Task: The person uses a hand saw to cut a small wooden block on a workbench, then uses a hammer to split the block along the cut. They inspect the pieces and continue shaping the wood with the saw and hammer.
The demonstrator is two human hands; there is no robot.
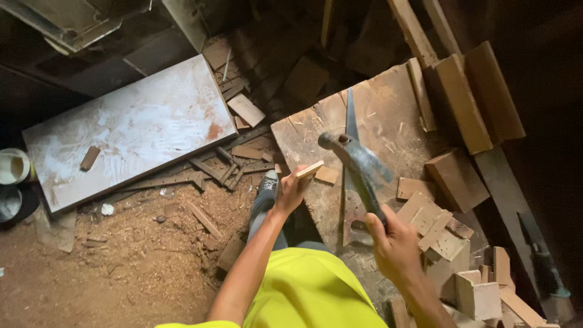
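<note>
My right hand (393, 242) grips the handle of a hammer (358, 161), raised over the wooden workbench (388, 109), its head blurred and pointing up left. My left hand (291, 189) pinches a small pale wood strip (310, 169) at the bench's left edge. A handsaw blade (351, 112) lies flat on the bench behind the hammer. A small wood block (327, 175) rests beside the strip. My yellow shirt fills the bottom centre.
Several wood blocks and offcuts (449, 176) crowd the bench's right side. A large white stained board (130, 130) lies on the sawdust floor at left, with scrap slats (212, 173) along it. White buckets (12, 167) sit far left. My shoe (267, 182) stands below the bench edge.
</note>
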